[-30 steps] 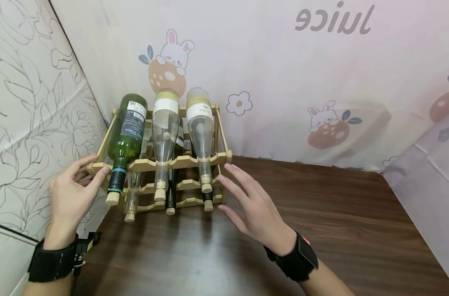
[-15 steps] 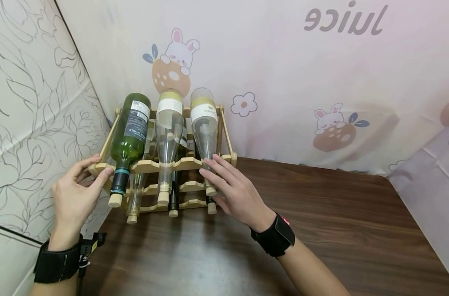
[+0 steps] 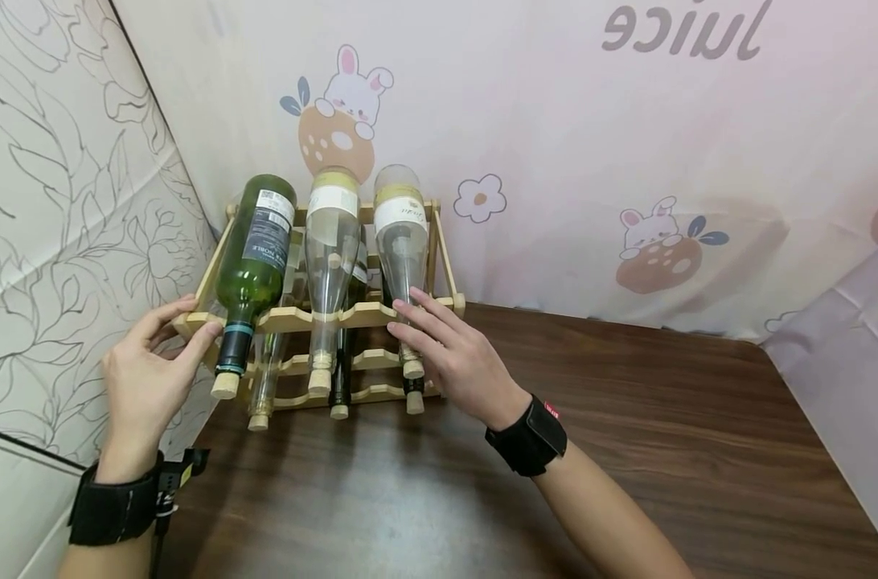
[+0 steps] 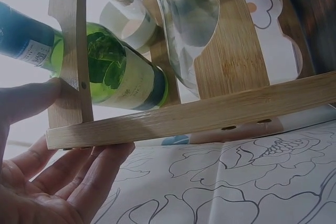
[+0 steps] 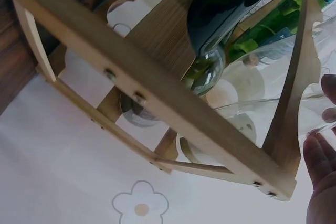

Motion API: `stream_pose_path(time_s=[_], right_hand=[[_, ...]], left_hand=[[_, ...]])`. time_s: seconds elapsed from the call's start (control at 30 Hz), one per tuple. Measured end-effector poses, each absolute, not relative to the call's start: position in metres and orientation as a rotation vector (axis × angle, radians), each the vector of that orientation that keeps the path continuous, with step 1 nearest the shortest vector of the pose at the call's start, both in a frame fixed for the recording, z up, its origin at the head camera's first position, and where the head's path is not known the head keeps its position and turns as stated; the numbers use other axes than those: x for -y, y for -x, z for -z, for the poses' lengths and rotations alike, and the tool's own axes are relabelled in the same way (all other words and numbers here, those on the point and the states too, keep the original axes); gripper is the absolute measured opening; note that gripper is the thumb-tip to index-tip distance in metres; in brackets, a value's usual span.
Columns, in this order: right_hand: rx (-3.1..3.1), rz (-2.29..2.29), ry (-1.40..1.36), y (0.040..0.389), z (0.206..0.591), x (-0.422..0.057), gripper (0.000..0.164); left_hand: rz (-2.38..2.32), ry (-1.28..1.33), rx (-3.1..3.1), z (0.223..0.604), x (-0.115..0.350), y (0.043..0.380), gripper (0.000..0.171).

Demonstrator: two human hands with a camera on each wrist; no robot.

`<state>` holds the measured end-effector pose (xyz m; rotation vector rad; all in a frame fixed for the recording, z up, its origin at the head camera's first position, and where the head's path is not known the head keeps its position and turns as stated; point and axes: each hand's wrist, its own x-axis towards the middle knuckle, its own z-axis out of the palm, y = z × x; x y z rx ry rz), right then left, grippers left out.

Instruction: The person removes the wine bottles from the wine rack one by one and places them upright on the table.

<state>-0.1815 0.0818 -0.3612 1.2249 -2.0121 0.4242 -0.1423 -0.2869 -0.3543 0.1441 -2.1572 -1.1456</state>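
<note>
The front left corner of a wooden rack (image 3: 285,320) is pinched between the thumb and fingers of a person's left hand (image 3: 145,370), while the neck of the corked clear bottle (image 3: 401,241) at the right of the top row is grasped by the right hand (image 3: 468,362). The rack is set at the left of a brown table (image 3: 591,418), before a rabbit-print cloth (image 3: 540,121), with a green bottle (image 3: 254,241) and a second clear bottle (image 3: 332,229) held in the same row.

Right hand (image 5: 321,169) gripping the neck of a clear glass bottle (image 5: 260,116) in a wooden wine rack (image 5: 173,100); green bottle (image 5: 269,31) beyond.
</note>
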Motion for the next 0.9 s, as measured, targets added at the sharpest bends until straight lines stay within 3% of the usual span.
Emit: stream_pose_path(time_s=[0.27, 0.5, 0.9], right_hand=[[1.864, -0.373, -1.293, 0.192, 0.355, -0.086, 0.046], [1.69, -0.54, -1.232, 0.192, 0.346, -0.089, 0.018], [1.244, -0.828, -1.064, 0.175, 0.296, -0.106, 0.007]], left_hand=[[1.158, -0.161, 2.163, 0.356, 0.288, 0.145, 0.042], [1.147, -0.161, 2.154, 0.358, 0.287, 0.145, 0.042], [1.182, -0.121, 2.106, 0.359, 0.285, 0.144, 0.041]])
